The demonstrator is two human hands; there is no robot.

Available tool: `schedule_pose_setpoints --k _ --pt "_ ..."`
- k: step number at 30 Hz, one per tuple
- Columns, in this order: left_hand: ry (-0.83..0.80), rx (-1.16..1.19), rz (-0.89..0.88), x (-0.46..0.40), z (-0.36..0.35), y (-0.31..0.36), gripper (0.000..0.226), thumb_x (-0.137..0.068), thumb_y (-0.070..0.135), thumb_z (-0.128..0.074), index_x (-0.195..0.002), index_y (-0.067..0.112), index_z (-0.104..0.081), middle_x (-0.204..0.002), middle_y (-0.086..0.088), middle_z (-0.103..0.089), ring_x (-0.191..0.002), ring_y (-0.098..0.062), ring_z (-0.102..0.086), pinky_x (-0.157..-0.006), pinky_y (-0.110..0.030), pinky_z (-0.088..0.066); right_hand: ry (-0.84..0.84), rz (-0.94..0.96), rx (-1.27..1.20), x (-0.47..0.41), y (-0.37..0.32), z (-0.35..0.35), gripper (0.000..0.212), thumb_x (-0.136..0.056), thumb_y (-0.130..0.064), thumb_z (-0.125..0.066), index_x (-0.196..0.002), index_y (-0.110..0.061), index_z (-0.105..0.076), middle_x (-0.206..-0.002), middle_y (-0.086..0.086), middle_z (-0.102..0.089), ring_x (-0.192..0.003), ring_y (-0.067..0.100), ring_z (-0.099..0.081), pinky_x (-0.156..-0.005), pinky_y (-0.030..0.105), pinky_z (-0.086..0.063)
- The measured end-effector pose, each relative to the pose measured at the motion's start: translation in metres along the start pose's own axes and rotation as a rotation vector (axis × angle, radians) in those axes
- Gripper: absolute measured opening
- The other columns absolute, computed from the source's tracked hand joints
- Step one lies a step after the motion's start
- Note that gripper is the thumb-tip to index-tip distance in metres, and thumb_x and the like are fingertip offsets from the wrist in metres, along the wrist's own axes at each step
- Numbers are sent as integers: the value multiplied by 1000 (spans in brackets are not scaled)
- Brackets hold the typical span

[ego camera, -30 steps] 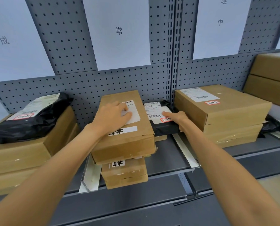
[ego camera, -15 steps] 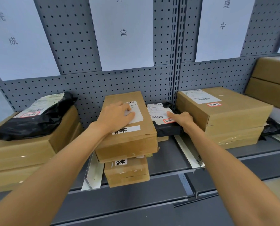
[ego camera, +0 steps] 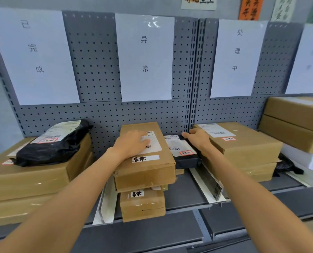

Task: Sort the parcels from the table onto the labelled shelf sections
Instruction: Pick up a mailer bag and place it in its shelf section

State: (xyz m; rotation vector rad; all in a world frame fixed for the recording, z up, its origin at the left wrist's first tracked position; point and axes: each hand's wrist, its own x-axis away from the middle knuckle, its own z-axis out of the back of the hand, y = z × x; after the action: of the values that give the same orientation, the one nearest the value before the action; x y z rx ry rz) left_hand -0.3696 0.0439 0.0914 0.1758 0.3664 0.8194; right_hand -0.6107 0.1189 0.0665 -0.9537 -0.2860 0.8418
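Note:
In the middle shelf section, under a white paper sign [ego camera: 144,57], a long cardboard box [ego camera: 167,157] lies on a smaller cardboard box [ego camera: 143,205]. My left hand [ego camera: 132,143] rests flat on the upper box's white label, fingers spread. Right beside that box lies a flat black parcel [ego camera: 186,161] with a white label and a red sticker. My right hand [ego camera: 197,139] is at the parcel's far right corner, fingers stretched out, squeezed between it and the large cardboard box [ego camera: 247,148] of the right section.
The left section holds stacked cardboard boxes [ego camera: 33,178] with a black bag parcel [ego camera: 48,150] on top. More boxes [ego camera: 294,121] are stacked at the far right. White dividers [ego camera: 206,181] separate sections on the grey shelf [ego camera: 186,196]. A pegboard wall stands behind.
My right hand slid from the red sticker at the black parcel's front toward its far right corner. My left hand stayed on the box. The view tilted upward.

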Motion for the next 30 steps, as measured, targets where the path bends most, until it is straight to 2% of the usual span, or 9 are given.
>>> schedule_pose_setpoints --k 2,5,7,10,12,16,19,21,30 --pt "17 -32 -3 4 5 -2 37 -96 41 -44 -124 20 -59 -126 -1 -61 -113 -23 -56 -90 -39 -46 -3 51 -18 9 -18 3 55 -91 -34 -63 -135 -3 -52 -138 13 -55 -124 28 -52 -101 38 -41" --pt "62 -110 -30 13 21 -6 40 -96 41 -46 -128 19 -55 -131 -3 -57 -116 -23 -54 -90 -38 -45 -32 134 -20 24 -48 5 55 -91 -32 -62 -139 -9 -48 -141 8 -52 -127 24 -49 -97 32 -40" --pt "96 -153 -43 22 37 -11 42 -96 40 -48 -131 18 -52 -132 -3 -55 -118 -23 -52 -91 -38 -45 -47 208 24 34 -70 1 54 -92 -31 -61 -140 -9 -48 -142 8 -51 -128 24 -48 -100 33 -39" --pt "160 -211 -55 42 62 -25 33 -94 34 -50 -119 13 -56 -122 -6 -59 -107 -26 -55 -82 -37 -44 -70 336 120 54 -102 -12 54 -94 -29 -60 -141 -7 -45 -144 9 -49 -131 25 -46 -106 35 -37" --pt "205 -263 -38 58 78 -37 35 -93 33 -51 -120 12 -56 -122 -7 -59 -109 -27 -54 -83 -38 -45 -86 417 197 70 -121 -25 55 -95 -29 -58 -143 -7 -43 -144 10 -49 -131 25 -47 -105 36 -38" --pt "244 -363 32 97 105 -69 42 -92 35 -52 -128 12 -51 -125 -8 -57 -114 -27 -50 -86 -40 -45 -109 578 371 105 -159 -53 54 -96 -29 -55 -145 -10 -41 -145 10 -47 -123 27 -52 -97 40 -46" --pt "279 -417 88 131 124 -97 45 -90 36 -54 -129 13 -50 -125 -7 -58 -113 -26 -51 -85 -39 -44 -124 699 504 133 -187 -78 55 -96 -31 -53 -145 -10 -39 -145 11 -46 -132 29 -41 -99 45 -45" --pt "284 -433 128 155 137 -115 47 -89 36 -54 -131 14 -49 -125 -7 -57 -113 -26 -50 -84 -38 -44 -121 763 563 154 -206 -96 55 -96 -33 -53 -145 -11 -39 -144 11 -46 -133 28 -39 -98 44 -46" --pt "276 -453 387 282 192 -209 50 -91 35 -56 -133 9 -47 -134 -11 -51 -122 -31 -47 -94 -43 -44 -147 1049 636 256 -279 -192 53 -93 -31 -57 -140 -11 -43 -141 10 -48 -130 28 -41 -96 40 -43"
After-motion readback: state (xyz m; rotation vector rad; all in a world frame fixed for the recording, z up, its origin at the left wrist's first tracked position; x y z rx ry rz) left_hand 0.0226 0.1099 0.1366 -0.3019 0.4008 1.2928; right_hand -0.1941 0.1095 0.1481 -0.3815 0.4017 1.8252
